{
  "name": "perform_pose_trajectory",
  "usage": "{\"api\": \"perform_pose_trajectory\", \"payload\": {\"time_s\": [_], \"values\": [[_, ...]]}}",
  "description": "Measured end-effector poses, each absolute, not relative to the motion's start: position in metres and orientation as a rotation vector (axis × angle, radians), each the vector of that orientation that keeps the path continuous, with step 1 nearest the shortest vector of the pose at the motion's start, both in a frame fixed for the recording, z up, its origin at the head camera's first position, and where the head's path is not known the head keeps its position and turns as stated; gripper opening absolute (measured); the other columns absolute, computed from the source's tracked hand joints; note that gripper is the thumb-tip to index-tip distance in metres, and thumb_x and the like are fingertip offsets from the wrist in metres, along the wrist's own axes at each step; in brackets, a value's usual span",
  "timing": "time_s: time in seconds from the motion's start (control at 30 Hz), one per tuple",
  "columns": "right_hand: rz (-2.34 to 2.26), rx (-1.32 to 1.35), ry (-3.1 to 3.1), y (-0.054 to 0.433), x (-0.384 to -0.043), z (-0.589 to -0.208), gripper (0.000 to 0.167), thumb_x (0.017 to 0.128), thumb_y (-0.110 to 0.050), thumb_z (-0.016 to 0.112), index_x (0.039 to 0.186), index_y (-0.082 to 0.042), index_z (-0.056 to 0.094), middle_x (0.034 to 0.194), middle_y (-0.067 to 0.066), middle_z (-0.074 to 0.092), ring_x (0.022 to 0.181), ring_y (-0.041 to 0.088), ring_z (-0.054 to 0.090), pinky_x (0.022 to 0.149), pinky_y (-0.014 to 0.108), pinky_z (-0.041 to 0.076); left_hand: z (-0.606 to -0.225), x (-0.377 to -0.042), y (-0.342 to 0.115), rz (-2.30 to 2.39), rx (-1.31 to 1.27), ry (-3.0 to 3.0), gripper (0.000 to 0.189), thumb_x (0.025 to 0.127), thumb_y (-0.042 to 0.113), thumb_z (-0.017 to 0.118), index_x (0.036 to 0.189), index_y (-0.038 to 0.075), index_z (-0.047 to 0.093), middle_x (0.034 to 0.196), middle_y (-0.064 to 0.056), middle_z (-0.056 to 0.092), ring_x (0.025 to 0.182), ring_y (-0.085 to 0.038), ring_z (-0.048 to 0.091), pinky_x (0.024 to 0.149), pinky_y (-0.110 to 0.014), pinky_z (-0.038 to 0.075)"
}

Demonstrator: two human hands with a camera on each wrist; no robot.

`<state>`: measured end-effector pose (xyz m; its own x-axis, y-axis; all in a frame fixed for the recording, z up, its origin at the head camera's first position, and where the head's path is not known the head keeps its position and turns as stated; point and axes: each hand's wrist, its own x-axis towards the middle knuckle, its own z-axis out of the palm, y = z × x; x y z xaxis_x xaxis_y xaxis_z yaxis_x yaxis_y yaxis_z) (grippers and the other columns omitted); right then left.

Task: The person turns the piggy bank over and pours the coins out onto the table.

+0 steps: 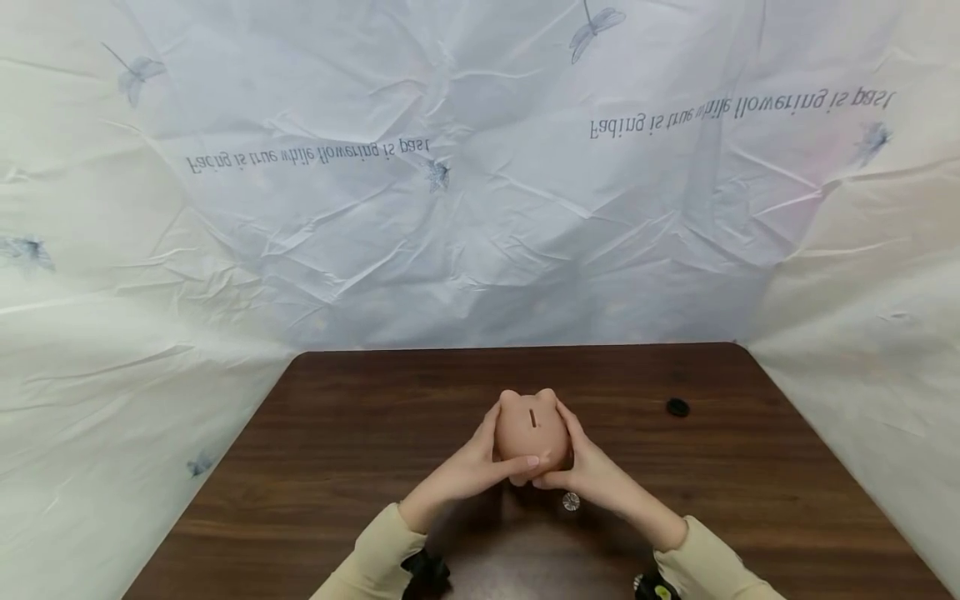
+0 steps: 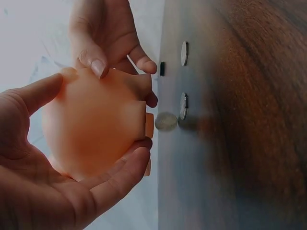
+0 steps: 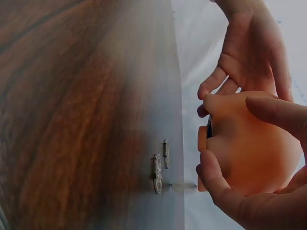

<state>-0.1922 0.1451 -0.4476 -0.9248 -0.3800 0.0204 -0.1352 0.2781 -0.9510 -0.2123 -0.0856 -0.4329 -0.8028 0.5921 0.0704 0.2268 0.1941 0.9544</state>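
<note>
A pink piggy bank is held between both hands above the table, its slot facing up and its feet down. My left hand grips its left side, the thumb lying across its near end. On the other side my right hand holds it, fingers along the flank. Below the feet a blurred coin hangs in the air. Silvery coins lie on the table under the bank; one coin shows beside the right hand. A dark spot shows at the bank's underside.
A small black round plug lies on the dark wooden table at the back right. White printed sheeting hangs behind the table and along both sides. Dark objects sit by the sleeves' cuffs.
</note>
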Motion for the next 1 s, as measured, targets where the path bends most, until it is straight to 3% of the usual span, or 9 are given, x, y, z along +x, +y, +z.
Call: {"api": "perform_pose_trajectory", "payload": {"time_s": [0.17, 0.27, 0.37, 0.5, 0.6, 0.67, 0.7, 0.87, 1.0], "values": [[-1.747, -0.511, 2.361, 0.146, -0.194, -0.445, 0.118, 0.084, -0.018, 0.085, 0.163, -0.020, -0.002, 0.160, 0.023, 0.023, 0.134, 0.039, 0.045, 0.092, 0.044, 0.051, -0.428, -0.212, -0.084, 1.693, 0.750, 2.141, 0.099, 0.095, 0.035, 0.072, 0.163, 0.026, 0.000, 0.163, -0.007, 0.017, 0.135, -0.022, 0.047, 0.097, -0.036, 0.050], [-1.794, -0.713, 2.499, 0.147, -0.186, -0.435, 0.113, 0.086, -0.016, 0.083, 0.164, -0.022, 0.001, 0.159, 0.020, 0.026, 0.126, 0.025, 0.053, 0.087, 0.036, 0.054, -0.412, -0.200, -0.083, 1.767, 0.860, 2.190, 0.101, 0.094, 0.025, 0.075, 0.163, 0.029, 0.002, 0.164, -0.007, 0.014, 0.129, -0.024, 0.052, 0.095, -0.039, 0.052], [-1.798, -1.255, 2.695, 0.148, -0.174, -0.413, 0.099, 0.091, -0.019, 0.078, 0.163, -0.011, 0.010, 0.159, 0.024, 0.024, 0.133, 0.021, 0.048, 0.096, 0.029, 0.050, -0.388, -0.183, -0.086, 1.783, 1.267, 2.335, 0.109, 0.087, 0.016, 0.083, 0.163, 0.028, 0.006, 0.165, -0.010, 0.012, 0.134, -0.029, 0.048, 0.099, -0.041, 0.050], [-1.643, -2.216, 2.808, 0.148, -0.157, -0.376, 0.074, 0.100, -0.020, 0.064, 0.156, 0.000, 0.020, 0.161, 0.028, 0.017, 0.148, 0.025, 0.031, 0.109, 0.023, 0.037, -0.360, -0.166, -0.093, 1.643, 2.083, 2.388, 0.110, 0.084, 0.019, 0.084, 0.163, 0.028, 0.008, 0.166, -0.017, 0.002, 0.140, -0.040, 0.038, 0.100, -0.045, 0.049], [-1.603, -2.526, 2.735, 0.145, -0.148, -0.363, 0.065, 0.103, -0.015, 0.060, 0.155, -0.004, 0.023, 0.162, 0.026, 0.017, 0.147, 0.027, 0.032, 0.109, 0.022, 0.037, -0.350, -0.160, -0.097, 1.557, 2.378, 2.271, 0.106, 0.089, 0.021, 0.078, 0.163, 0.029, 0.003, 0.165, -0.020, -0.003, 0.142, -0.046, 0.033, 0.099, -0.050, 0.049], [-1.668, -2.400, 2.713, 0.145, -0.147, -0.364, 0.070, 0.100, -0.016, 0.064, 0.155, -0.003, 0.022, 0.161, 0.027, 0.018, 0.148, 0.028, 0.031, 0.109, 0.024, 0.038, -0.353, -0.161, -0.097, 1.594, 2.255, 2.286, 0.106, 0.090, 0.023, 0.078, 0.163, 0.028, 0.002, 0.166, -0.019, -0.004, 0.146, -0.044, 0.027, 0.102, -0.049, 0.048], [-1.726, -2.222, 2.702, 0.145, -0.149, -0.369, 0.075, 0.098, -0.017, 0.067, 0.156, -0.003, 0.021, 0.161, 0.026, 0.019, 0.146, 0.024, 0.034, 0.107, 0.023, 0.039, -0.357, -0.163, -0.096, 1.635, 2.108, 2.308, 0.107, 0.089, 0.024, 0.079, 0.163, 0.028, 0.002, 0.166, -0.017, -0.002, 0.144, -0.040, 0.031, 0.101, -0.047, 0.049], [-1.925, -0.942, 2.368, 0.146, -0.160, -0.399, 0.104, 0.090, -0.014, 0.079, 0.163, -0.016, 0.005, 0.161, 0.019, 0.021, 0.127, 0.017, 0.055, 0.091, 0.032, 0.054, -0.388, -0.181, -0.093, 1.809, 1.075, 2.149, 0.101, 0.092, 0.024, 0.077, 0.161, 0.040, 0.006, 0.164, -0.004, 0.010, 0.131, -0.025, 0.049, 0.094, -0.041, 0.053], [-1.831, -0.404, 2.152, 0.146, -0.169, -0.421, 0.113, 0.089, -0.019, 0.080, 0.162, -0.017, -0.005, 0.161, 0.023, 0.020, 0.124, 0.032, 0.057, 0.092, 0.045, 0.053, -0.414, -0.196, -0.095, 1.760, 0.658, 1.994, 0.091, 0.094, 0.029, 0.074, 0.159, 0.043, 0.012, 0.161, -0.012, 0.016, 0.119, -0.027, 0.057, 0.087, -0.047, 0.055]]}}
